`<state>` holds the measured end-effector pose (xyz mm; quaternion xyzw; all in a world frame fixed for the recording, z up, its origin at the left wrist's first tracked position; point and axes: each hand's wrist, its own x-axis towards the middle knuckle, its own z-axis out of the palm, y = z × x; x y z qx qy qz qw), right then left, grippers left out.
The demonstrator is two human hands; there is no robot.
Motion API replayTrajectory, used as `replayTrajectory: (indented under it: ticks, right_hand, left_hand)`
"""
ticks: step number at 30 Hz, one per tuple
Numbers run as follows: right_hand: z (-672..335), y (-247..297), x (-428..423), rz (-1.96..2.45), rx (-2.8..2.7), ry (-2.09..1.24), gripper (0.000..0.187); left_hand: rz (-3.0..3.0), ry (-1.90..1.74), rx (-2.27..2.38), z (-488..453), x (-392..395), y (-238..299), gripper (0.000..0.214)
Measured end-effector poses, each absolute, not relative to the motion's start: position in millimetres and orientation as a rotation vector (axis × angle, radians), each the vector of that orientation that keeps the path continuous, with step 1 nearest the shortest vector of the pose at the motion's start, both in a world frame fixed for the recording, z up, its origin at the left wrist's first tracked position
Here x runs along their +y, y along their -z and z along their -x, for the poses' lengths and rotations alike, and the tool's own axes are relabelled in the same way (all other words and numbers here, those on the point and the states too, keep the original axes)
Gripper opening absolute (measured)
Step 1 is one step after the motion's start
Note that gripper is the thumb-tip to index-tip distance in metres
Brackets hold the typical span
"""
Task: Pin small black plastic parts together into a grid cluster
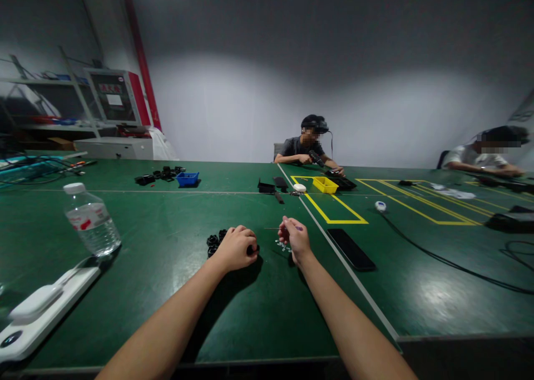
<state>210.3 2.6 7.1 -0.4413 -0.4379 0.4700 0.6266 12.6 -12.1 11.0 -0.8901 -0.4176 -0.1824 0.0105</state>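
My left hand (pixel 237 249) is closed around a small black round part (pixel 251 250), which shows dark between thumb and fingers just above the green table. Beside its knuckles lies a cluster of black knob-like parts (pixel 213 242), partly covered by the hand. My right hand (pixel 295 240) pinches a thin needle-like tool (pixel 272 228) with a bit of purple at its back end. The tool's tip points left toward my left hand without touching it. Small whitish pieces (pixel 282 246) lie on the table by my right hand, too small to make out.
A black phone (pixel 351 249) lies right of my right arm. On the left stand a water bottle (pixel 92 221) and a long white device (pixel 45 310). Farther off are a blue tray (pixel 187 179), a yellow tray (pixel 325 184) and black parts (pixel 161 174). Two people sit across the table.
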Motion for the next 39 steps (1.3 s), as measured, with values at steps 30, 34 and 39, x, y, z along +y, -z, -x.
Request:
replayTrajectory:
  ticks: [30,34,39]
  right_hand:
    - [-211,-4,5,1.017,-1.02,-1.075,0.043]
    - [-212,-2,6,1.017,-1.028,-1.074,0.043]
    - [-211,-2,7,1.018,-1.019,-1.073,0.042]
  left_hand:
    - [2.678,0.03,-1.781,10,0,0,0.101]
    - [2.699,0.008,-1.793,10,2,3,0.094]
    - [2.671,0.027,-1.772,11,4,4,0.089]
